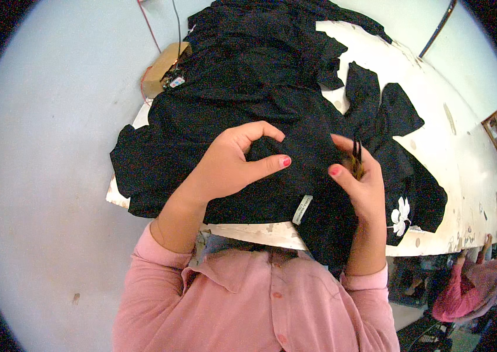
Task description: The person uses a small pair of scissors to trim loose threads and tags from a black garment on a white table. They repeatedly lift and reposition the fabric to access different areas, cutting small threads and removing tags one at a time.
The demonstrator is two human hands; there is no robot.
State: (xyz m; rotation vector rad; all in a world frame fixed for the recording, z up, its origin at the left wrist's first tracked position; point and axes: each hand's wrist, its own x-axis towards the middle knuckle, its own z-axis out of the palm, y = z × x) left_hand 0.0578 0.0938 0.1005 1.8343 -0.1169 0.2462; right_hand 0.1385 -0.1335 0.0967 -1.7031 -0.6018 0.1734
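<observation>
A black garment point(260, 202) lies spread in front of me, with a small pale label point(303, 210) near its front edge. Over the cloth, my left hand point(231, 158) is open, its thumb and forefinger apart and curved toward the middle. A pair of thread snips point(356, 158) sits in my right hand point(364, 182), its dark tips pointing away from me. The thumb and forefinger of that hand are spread, while its other fingers, partly hidden, hold the snips against the palm. Both hands are close to the fabric; whether they touch it I cannot tell.
More black garments point(248, 53) are heaped at the far side of the white, stained table point(436, 152). A white flower decoration point(400, 217) shows on black cloth at right. An open cardboard box point(165, 70) stands far left. Another person in pink point(471, 287) is at lower right.
</observation>
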